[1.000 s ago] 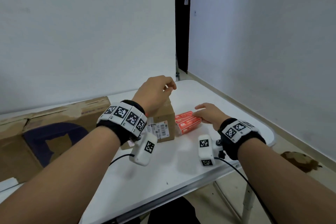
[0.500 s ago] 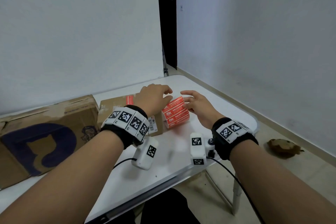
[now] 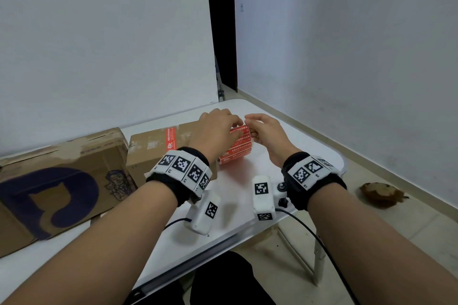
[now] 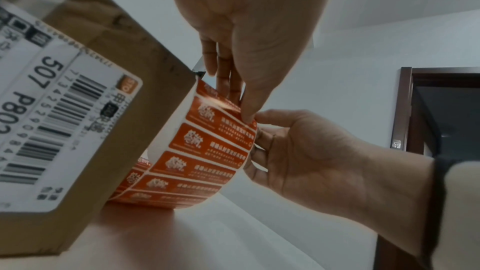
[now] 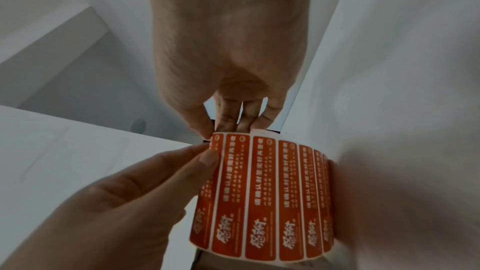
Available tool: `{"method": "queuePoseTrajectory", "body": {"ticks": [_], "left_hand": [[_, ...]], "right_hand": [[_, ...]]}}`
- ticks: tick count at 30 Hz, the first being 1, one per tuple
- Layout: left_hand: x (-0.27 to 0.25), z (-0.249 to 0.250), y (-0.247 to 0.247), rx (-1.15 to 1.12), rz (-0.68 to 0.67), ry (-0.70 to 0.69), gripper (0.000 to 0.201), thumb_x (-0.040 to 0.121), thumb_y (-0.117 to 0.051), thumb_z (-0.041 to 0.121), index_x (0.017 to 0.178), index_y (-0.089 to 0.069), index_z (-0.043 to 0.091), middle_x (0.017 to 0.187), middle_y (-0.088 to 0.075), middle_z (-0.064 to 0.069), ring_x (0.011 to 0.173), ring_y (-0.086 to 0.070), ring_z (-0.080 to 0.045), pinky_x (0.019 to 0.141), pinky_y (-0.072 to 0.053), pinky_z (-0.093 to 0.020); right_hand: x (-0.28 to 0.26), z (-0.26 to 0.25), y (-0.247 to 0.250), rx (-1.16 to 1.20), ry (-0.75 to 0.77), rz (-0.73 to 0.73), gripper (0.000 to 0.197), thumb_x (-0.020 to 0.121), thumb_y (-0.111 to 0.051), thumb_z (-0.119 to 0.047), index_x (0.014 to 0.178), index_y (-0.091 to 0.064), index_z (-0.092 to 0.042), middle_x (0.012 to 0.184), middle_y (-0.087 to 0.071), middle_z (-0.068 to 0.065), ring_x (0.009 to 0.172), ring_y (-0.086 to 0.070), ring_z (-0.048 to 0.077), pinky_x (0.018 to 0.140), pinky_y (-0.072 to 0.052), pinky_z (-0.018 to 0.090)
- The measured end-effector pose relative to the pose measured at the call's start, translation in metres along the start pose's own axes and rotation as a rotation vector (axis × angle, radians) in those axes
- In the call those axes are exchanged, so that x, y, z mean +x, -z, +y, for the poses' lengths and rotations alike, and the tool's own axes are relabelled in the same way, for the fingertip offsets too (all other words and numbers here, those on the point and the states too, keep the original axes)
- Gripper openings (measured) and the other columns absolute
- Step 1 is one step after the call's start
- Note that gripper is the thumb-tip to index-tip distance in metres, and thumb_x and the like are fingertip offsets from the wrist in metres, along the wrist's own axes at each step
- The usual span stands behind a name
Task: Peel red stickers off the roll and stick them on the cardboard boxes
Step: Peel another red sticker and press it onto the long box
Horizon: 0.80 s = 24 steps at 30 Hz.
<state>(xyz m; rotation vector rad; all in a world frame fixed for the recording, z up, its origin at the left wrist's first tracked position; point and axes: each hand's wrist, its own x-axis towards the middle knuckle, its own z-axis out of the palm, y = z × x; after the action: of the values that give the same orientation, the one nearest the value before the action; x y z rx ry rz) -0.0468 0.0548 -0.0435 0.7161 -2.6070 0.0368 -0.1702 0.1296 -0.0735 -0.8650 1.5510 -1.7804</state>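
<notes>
The red sticker roll (image 3: 237, 146) stands tilted on the white table (image 3: 238, 181), against the small cardboard box (image 3: 151, 148). My left hand (image 3: 236, 129) pinches the end of a red sticker at the roll's upper edge; its thumb and forefinger (image 5: 207, 156) meet there. My right hand (image 3: 250, 129) holds the roll's (image 5: 262, 196) right end with curled fingers (image 4: 262, 147). A red sticker (image 3: 171, 138) is stuck across the small box's top. A larger cardboard box (image 3: 62, 181) with a dark blue print lies at the left.
A white shipping label (image 4: 52, 120) covers the small box's near side. The table's rounded right edge (image 3: 340, 163) is close to my right wrist. A brown lump (image 3: 379, 194) lies on the floor beyond it. White walls stand behind and to the right.
My left hand came down from above the small box to the roll. The right hand shifted from resting on the roll to holding its end, and the roll now stands tilted.
</notes>
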Motion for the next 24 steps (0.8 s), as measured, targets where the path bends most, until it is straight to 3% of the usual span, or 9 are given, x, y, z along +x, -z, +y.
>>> {"method": "queuePoseTrajectory", "body": {"ticks": [4, 8, 13, 24], "left_hand": [[0.0008, 0.0009, -0.0022, -0.035, 0.056, 0.003, 0.028, 0.093, -0.049, 0.042, 0.112, -0.065, 0.029, 0.109, -0.064, 0.004, 0.108, -0.053, -0.019, 0.092, -0.036, -0.037], [0.0009, 0.0016, -0.0041, -0.029, 0.074, -0.020, 0.026, 0.093, -0.051, 0.038, 0.111, -0.066, 0.028, 0.112, -0.063, 0.003, 0.109, -0.053, -0.020, 0.093, -0.038, -0.039], [0.0009, 0.0007, -0.0087, -0.033, 0.102, -0.061, 0.022, 0.092, -0.053, 0.035, 0.107, -0.067, 0.027, 0.109, -0.064, 0.004, 0.106, -0.054, -0.019, 0.090, -0.038, -0.038], [0.0005, -0.0041, -0.0075, -0.055, 0.172, -0.145, 0.018, 0.089, -0.058, 0.028, 0.102, -0.069, 0.022, 0.103, -0.065, 0.003, 0.104, -0.055, -0.021, 0.087, -0.037, -0.036]], "right_hand": [[0.0003, -0.0012, -0.0016, -0.014, 0.023, 0.035, 0.018, 0.090, -0.054, -0.006, 0.105, -0.063, -0.010, 0.073, -0.061, 0.001, 0.066, -0.056, 0.011, 0.074, -0.048, 0.023], [-0.0019, -0.0017, -0.0025, -0.014, 0.027, 0.059, 0.017, 0.089, -0.051, -0.004, 0.100, -0.063, -0.010, 0.068, -0.057, -0.001, 0.060, -0.052, 0.008, 0.064, -0.045, 0.018], [-0.0022, -0.0014, -0.0029, -0.015, 0.026, 0.063, 0.019, 0.087, -0.049, -0.001, 0.094, -0.063, -0.012, 0.067, -0.056, 0.000, 0.059, -0.051, 0.009, 0.064, -0.043, 0.019], [-0.0013, -0.0024, -0.0054, -0.005, 0.025, 0.072, 0.019, 0.087, -0.048, -0.001, 0.096, -0.062, -0.011, 0.066, -0.057, -0.001, 0.058, -0.051, 0.008, 0.066, -0.043, 0.020]]}}
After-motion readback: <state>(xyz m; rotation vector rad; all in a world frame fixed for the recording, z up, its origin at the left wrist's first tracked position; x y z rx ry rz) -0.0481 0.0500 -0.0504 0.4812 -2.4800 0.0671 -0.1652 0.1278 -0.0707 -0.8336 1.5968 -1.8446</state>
